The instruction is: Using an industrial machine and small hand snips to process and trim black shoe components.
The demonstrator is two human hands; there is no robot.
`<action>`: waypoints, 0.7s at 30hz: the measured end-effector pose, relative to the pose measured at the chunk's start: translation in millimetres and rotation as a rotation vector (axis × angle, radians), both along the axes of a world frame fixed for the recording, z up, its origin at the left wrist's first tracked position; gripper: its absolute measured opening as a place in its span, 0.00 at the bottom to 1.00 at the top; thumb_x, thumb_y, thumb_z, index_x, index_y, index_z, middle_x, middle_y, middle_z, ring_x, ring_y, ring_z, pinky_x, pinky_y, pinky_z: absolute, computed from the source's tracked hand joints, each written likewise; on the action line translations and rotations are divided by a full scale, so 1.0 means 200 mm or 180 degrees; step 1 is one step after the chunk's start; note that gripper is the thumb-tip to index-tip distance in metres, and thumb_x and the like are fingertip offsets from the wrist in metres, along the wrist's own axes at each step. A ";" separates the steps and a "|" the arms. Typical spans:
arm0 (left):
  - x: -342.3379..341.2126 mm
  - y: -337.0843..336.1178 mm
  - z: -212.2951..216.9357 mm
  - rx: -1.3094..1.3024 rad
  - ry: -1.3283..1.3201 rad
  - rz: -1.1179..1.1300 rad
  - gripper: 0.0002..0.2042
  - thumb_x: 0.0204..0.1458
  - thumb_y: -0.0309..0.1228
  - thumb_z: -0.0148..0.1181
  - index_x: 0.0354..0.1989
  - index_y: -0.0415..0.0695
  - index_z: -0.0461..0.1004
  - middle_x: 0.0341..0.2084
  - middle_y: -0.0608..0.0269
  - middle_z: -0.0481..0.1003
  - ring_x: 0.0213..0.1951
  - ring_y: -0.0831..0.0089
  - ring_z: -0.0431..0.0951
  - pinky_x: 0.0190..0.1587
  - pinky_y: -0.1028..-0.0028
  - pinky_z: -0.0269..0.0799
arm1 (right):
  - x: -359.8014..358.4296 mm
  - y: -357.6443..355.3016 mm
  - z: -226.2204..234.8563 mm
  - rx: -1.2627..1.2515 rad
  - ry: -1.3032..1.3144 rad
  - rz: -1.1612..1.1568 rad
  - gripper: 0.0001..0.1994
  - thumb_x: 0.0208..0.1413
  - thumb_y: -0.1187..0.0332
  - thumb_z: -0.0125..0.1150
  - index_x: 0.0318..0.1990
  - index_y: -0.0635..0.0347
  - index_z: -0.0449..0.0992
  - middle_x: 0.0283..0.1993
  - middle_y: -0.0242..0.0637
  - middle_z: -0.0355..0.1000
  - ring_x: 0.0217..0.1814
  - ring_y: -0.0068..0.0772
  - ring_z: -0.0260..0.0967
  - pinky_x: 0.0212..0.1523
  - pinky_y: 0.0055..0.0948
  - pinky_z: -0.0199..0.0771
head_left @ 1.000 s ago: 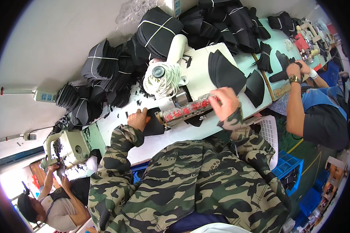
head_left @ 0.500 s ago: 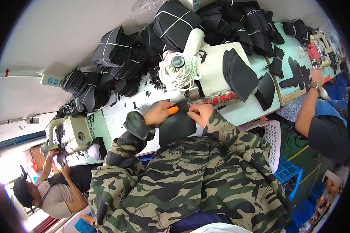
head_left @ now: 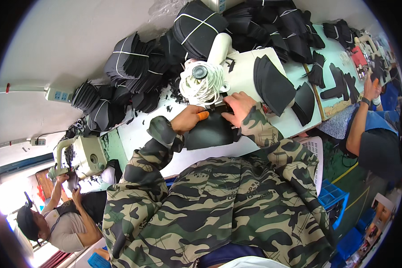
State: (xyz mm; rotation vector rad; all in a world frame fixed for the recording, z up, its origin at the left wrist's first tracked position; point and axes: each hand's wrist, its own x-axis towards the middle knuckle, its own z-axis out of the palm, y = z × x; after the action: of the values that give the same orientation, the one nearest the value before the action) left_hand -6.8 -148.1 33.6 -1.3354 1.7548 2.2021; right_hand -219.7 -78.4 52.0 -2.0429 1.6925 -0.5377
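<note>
Black sheet (head_left: 211, 134), right hand (head_left: 241, 108) and, less so, left hand (head_left: 187, 119) have shifted away from the camouflage jacket (head_left: 219, 201), up toward the cream machine (head_left: 242, 70), versus half a second ago. Pale worktable (head_left: 178, 163) runs across the middle. Tied black bundles (head_left: 201, 27) heaped along its far side. Cream machine on the table, fanned black stack (head_left: 272, 85) on its flat top, white cord coil (head_left: 203, 85) at its left end. Black sheet: near side of the machine, between both hands, broad edge facing the jacket, opposite end hidden at hands and machine, so long axis can't be told. Sheet lies right of the left fingers, left of and jacket-side of the right fingers; both hands right at it, neither clearly nearer. Right: thumb and forefinger parted, something dark between; gripping or not, can't tell. Left: fingers curled, most tips hidden, orange finger cover (head_left: 203, 115) at the sheet's upper left corner; pinching or pressing, can't tell.
</note>
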 end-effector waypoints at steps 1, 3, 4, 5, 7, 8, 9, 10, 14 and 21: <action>-0.03 0.01 0.02 0.0004 0.0012 -0.0041 0.12 0.57 0.33 0.51 0.38 0.36 0.73 0.25 0.71 0.73 0.25 0.86 0.67 0.29 0.83 0.64 | -0.01 -0.01 0.01 0.0047 0.0113 0.0019 0.16 0.43 0.63 0.62 0.40 0.60 0.73 0.34 0.42 0.69 0.40 0.45 0.64 0.41 0.38 0.67; -0.08 0.03 0.07 -0.0009 -0.0281 0.0301 0.12 0.56 0.33 0.51 0.36 0.36 0.73 0.25 0.71 0.73 0.25 0.85 0.68 0.29 0.83 0.64 | -0.01 -0.01 -0.01 0.0077 0.0199 0.0025 0.14 0.44 0.63 0.61 0.38 0.60 0.73 0.33 0.43 0.70 0.39 0.46 0.66 0.41 0.39 0.67; -0.06 0.05 0.06 -0.0054 -0.0333 0.0412 0.12 0.56 0.34 0.52 0.35 0.36 0.74 0.24 0.70 0.73 0.25 0.84 0.69 0.28 0.82 0.65 | 0.01 -0.01 -0.03 0.0271 0.0213 0.0108 0.13 0.45 0.63 0.60 0.37 0.60 0.73 0.33 0.43 0.70 0.39 0.47 0.67 0.40 0.40 0.68; -0.01 0.04 0.01 0.0025 -0.0236 0.0492 0.11 0.57 0.33 0.50 0.36 0.37 0.73 0.22 0.67 0.73 0.21 0.81 0.70 0.23 0.80 0.65 | 0.03 -0.01 -0.05 0.0468 0.0227 0.0190 0.12 0.46 0.63 0.59 0.35 0.60 0.73 0.32 0.43 0.71 0.39 0.47 0.68 0.39 0.41 0.68; -0.04 0.00 0.08 0.0544 -0.0203 0.0243 0.10 0.58 0.33 0.47 0.35 0.38 0.70 0.18 0.64 0.72 0.14 0.77 0.69 0.16 0.78 0.64 | 0.00 0.07 0.00 0.0254 -0.0030 -0.0086 0.09 0.47 0.65 0.57 0.33 0.60 0.74 0.31 0.43 0.71 0.37 0.47 0.70 0.38 0.40 0.69; -0.05 -0.01 0.09 0.0473 -0.0218 0.0256 0.10 0.58 0.33 0.46 0.35 0.39 0.69 0.16 0.64 0.70 0.12 0.76 0.67 0.14 0.78 0.62 | -0.01 0.11 0.00 0.0303 -0.0187 -0.0184 0.09 0.47 0.65 0.57 0.33 0.60 0.74 0.30 0.43 0.72 0.36 0.47 0.70 0.38 0.41 0.69; -0.04 -0.02 0.10 0.0398 -0.0246 0.0299 0.09 0.59 0.33 0.45 0.34 0.39 0.68 0.14 0.64 0.69 0.10 0.75 0.66 0.12 0.78 0.61 | -0.02 0.14 0.01 0.0344 -0.0359 -0.0255 0.08 0.47 0.66 0.57 0.32 0.60 0.74 0.30 0.44 0.72 0.35 0.48 0.70 0.37 0.41 0.69; -0.04 -0.04 0.10 0.0381 -0.0363 0.0216 0.10 0.59 0.33 0.46 0.34 0.39 0.67 0.12 0.65 0.66 0.10 0.76 0.64 0.12 0.77 0.61 | -0.04 0.18 0.02 0.0394 -0.0550 -0.0382 0.08 0.46 0.67 0.58 0.32 0.61 0.74 0.30 0.45 0.72 0.34 0.49 0.70 0.35 0.40 0.69; -0.03 -0.09 0.12 0.0055 -0.0311 -0.0390 0.13 0.59 0.35 0.45 0.32 0.37 0.68 0.11 0.64 0.66 0.08 0.76 0.61 0.12 0.79 0.57 | -0.14 0.28 0.03 0.0396 -0.1238 -0.0633 0.10 0.45 0.65 0.59 0.32 0.61 0.73 0.27 0.48 0.71 0.32 0.49 0.70 0.31 0.40 0.68; 0.34 -0.07 -0.30 -0.2970 -0.2486 -0.1478 0.18 0.51 0.46 0.54 0.45 0.48 0.70 0.31 0.51 0.76 0.31 0.54 0.77 0.31 0.60 0.72 | -0.39 0.25 0.34 -0.2260 -0.0357 -0.1920 0.07 0.44 0.79 0.58 0.33 0.62 0.76 0.31 0.38 0.70 0.30 0.35 0.67 0.31 0.30 0.66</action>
State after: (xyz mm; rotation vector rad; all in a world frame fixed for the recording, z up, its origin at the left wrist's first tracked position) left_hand 61.8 -162.3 -26.2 -1.3595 2.3796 0.4489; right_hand -296.9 -28.3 120.6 -1.8031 2.2597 -1.6079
